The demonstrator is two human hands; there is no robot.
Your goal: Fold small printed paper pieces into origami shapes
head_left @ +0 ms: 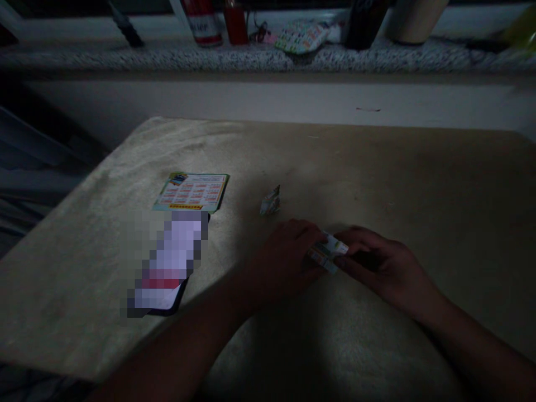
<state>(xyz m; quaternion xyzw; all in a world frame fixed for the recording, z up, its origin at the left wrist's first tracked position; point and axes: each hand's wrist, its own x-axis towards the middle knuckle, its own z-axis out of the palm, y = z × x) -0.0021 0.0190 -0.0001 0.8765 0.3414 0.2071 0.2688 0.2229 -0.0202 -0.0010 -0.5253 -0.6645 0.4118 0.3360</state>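
Note:
A small folded piece of printed paper (328, 252), white with green and orange print, is held just above the table between my two hands. My left hand (288, 254) grips its left end, fingers curled over it and partly in shadow. Thumb and fingers of my right hand (387, 265) pinch its right edge. Beyond my left hand, a small folded scrap of patterned paper (270, 202) stands on the table with a pointed tip. Farther left lies a flat printed sheet (193, 191) with a calendar-like grid and green borders.
A phone (170, 262) with a lit, blurred-out screen lies left of my left forearm on the pale table (397, 184). Behind is a speckled stone sill (163, 56) bearing a red-and-white can (204, 22), a red container (237, 23), a patterned packet (301, 38) and a dark bottle (365, 23).

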